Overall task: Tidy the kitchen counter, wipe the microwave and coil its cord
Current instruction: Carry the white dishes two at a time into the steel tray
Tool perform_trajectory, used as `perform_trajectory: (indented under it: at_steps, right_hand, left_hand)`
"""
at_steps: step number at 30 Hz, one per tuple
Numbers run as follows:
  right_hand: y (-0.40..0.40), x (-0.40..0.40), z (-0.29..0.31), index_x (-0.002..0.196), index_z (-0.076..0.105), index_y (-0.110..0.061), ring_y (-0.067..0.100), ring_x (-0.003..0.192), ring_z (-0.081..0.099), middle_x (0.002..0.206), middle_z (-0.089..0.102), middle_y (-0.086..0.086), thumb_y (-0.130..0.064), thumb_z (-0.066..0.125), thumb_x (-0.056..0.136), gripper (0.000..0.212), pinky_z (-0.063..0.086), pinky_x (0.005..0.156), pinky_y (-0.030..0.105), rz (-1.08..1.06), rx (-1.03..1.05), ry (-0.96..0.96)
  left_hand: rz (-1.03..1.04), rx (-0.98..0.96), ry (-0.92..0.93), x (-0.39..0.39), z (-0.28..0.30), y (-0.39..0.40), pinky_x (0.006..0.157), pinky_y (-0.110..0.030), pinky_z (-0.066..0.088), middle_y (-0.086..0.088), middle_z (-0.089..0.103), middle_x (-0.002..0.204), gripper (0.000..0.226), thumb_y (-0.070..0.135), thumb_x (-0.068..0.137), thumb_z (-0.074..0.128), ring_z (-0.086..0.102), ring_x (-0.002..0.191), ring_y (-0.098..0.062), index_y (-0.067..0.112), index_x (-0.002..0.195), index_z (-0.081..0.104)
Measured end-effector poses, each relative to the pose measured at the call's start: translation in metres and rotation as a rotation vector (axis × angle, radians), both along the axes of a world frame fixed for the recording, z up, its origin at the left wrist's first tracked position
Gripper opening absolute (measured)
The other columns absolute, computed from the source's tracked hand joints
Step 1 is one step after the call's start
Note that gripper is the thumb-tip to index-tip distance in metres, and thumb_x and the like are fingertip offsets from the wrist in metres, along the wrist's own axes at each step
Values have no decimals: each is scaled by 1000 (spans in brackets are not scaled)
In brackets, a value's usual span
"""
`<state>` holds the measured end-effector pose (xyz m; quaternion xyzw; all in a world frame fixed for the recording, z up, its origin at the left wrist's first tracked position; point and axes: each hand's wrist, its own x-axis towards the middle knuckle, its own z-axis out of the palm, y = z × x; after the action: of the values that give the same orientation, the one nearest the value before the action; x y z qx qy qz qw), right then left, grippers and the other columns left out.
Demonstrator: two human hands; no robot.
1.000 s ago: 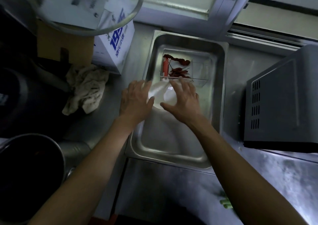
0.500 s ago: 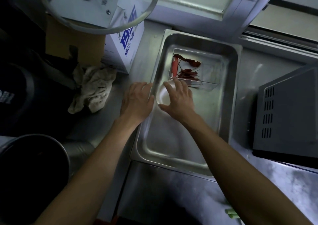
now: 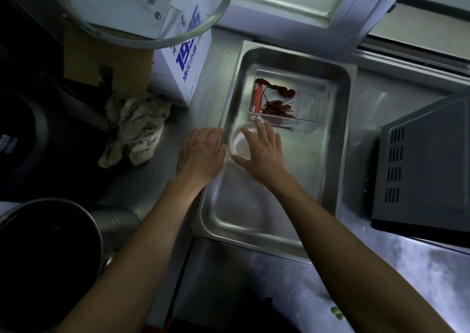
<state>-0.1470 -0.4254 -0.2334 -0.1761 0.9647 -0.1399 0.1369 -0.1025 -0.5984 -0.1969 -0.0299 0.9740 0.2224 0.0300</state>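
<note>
Far left, a dark pot (image 3: 48,251) sits at eight o'clock, a crumpled rag (image 3: 136,131) lies at ten on the steel counter (image 3: 419,276), white box (image 3: 183,63) just behind it. Left hand (image 3: 201,157) lies flat on the steel tray (image 3: 340,139)'s left rim, fingers straight and together. Right hand (image 3: 262,152), fingers spread, rests over a small white dish (image 3: 239,142) inside the tray, beside a clear container (image 3: 312,103) of dried red chillies (image 3: 278,103). Microwave (image 3: 427,170) sits at three o'clock, vents showing.
</note>
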Motion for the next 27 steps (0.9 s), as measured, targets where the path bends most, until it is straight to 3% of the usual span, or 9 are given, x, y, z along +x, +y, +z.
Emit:
perform_trajectory:
  at_steps: [2, 5, 11, 15, 23, 27]
  right_hand:
    - [6, 6, 9, 149, 33, -28, 31, 153, 3, 165, 10, 6, -58, 62, 88, 73, 11, 121, 57, -21, -12, -2]
    - [21, 21, 24, 148, 35, -26, 31, 151, 14, 163, 21, 7, -52, 61, 90, 69, 20, 119, 55, -82, -36, 19]
    - [55, 59, 48, 151, 35, -25, 28, 149, 23, 161, 28, 9, -51, 58, 92, 68, 23, 120, 47, -199, -54, 26]
    - [79, 87, 61, 151, 36, -25, 26, 148, 26, 160, 31, 7, -50, 58, 93, 66, 26, 119, 47, -261, -59, 34]
    - [141, 155, 86, 147, 43, -23, 27, 143, 34, 157, 37, 6, -42, 61, 92, 61, 36, 112, 48, -382, -154, 41]
    - [181, 198, 99, 148, 41, -21, 30, 143, 32, 160, 32, 7, -40, 60, 94, 61, 35, 110, 47, -398, -124, 62]
  left_hand:
    - [-5, -1, 13, 5, 5, 2, 95, -49, 48, -7, 64, 120, 33, 23, 94, 55, 55, 115, -28, 15, 125, 58]
    - [-30, -9, 17, 12, 11, 8, 94, -49, 48, -8, 64, 120, 33, 23, 92, 56, 56, 113, -30, 14, 124, 59]
    - [-100, 4, -1, 31, 22, 31, 103, -49, 42, -8, 56, 137, 45, 28, 95, 55, 47, 125, -28, 16, 139, 52]
    - [-197, -54, -11, 45, 29, 50, 104, -47, 38, -6, 51, 143, 48, 31, 97, 52, 44, 129, -27, 19, 143, 47]
    - [-331, -180, 48, 85, 51, 101, 98, -50, 46, -9, 50, 143, 51, 36, 93, 57, 44, 131, -29, 17, 140, 47]
    - [-393, -236, 58, 114, 61, 144, 103, -49, 42, -6, 50, 144, 54, 40, 96, 53, 43, 132, -28, 18, 144, 42]
